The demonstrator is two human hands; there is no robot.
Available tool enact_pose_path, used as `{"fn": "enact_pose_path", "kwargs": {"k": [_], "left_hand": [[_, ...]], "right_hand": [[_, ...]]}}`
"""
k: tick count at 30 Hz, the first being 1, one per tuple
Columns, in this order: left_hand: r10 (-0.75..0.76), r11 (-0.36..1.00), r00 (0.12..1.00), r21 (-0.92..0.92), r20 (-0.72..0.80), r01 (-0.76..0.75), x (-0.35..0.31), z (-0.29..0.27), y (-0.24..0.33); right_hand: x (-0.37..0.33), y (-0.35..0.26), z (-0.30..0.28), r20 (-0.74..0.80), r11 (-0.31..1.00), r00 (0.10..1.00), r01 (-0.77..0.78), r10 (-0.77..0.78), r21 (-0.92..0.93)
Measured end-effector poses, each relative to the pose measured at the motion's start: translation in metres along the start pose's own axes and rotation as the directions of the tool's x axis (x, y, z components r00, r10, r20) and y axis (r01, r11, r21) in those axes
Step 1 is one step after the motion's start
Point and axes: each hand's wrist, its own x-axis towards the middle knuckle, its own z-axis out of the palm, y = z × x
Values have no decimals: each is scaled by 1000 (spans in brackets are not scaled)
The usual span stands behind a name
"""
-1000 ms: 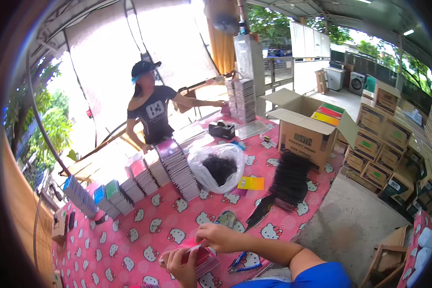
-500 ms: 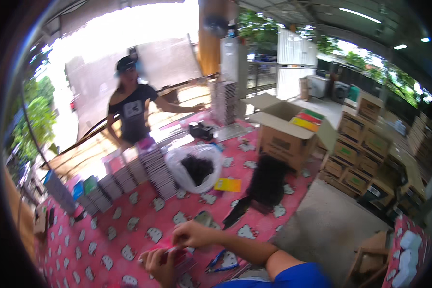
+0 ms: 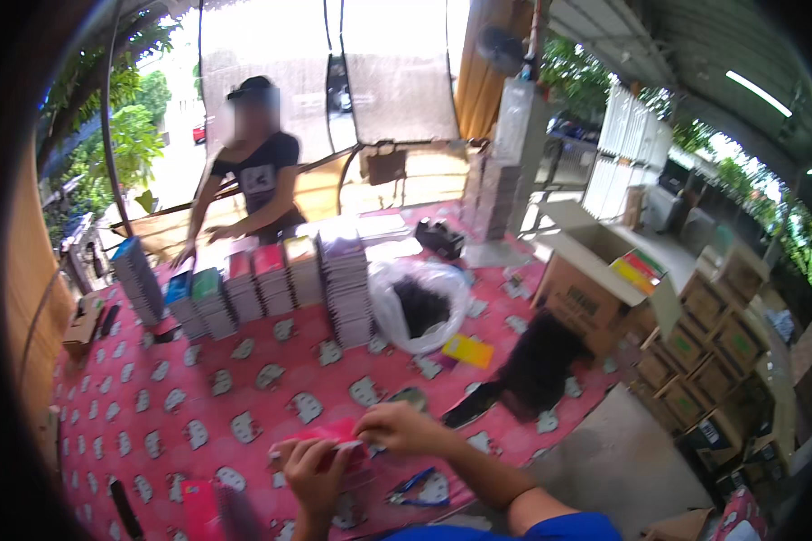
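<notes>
- Left hand (image 3: 314,467): fingers curled, gripping a pink-covered bundle (image 3: 341,435), held over the counter (image 3: 263,401).
- Right hand (image 3: 399,429): fingers drawn together at the bundle's right end; cannot tell whether they pinch anything.
- Blue-handled pliers (image 3: 410,493): just bodyward of right hand.
- Pink-covered notebook (image 3: 206,512): left of left hand.
- Black heap (image 3: 543,365): ahead and right of right hand; yellow card (image 3: 467,351) beside it.
- White plastic bag (image 3: 386,311), black contents: farther ahead.
- Notebook stacks (image 3: 272,281): row ahead-left of hands.
- Co-worker (image 3: 260,176): beyond stacks.
- Open carton (image 3: 573,298): far ahead-right.
</notes>
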Motion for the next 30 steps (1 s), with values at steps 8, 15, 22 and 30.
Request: {"fn": "enact_pose_path", "kwargs": {"k": [8, 15, 22, 30], "left_hand": [[-25, 994, 1000, -106, 6, 26, -9, 10, -4], [28, 995, 1000, -94, 8, -27, -3, 13, -8], [-17, 1000, 998, -10, 57, 17, 2, 10, -7], [-29, 1000, 999, 7, 36, 29, -6, 16, -8]], "right_hand": [[-10, 5, 2, 26, 970, 988, -155, 152, 186], [-5, -1, -13, -3, 976, 993, -113, 116, 188], [1, 0, -4, -50, 953, 976, -196, 212, 233], [-9, -3, 0, -87, 908, 956, -236, 281, 346]]}}
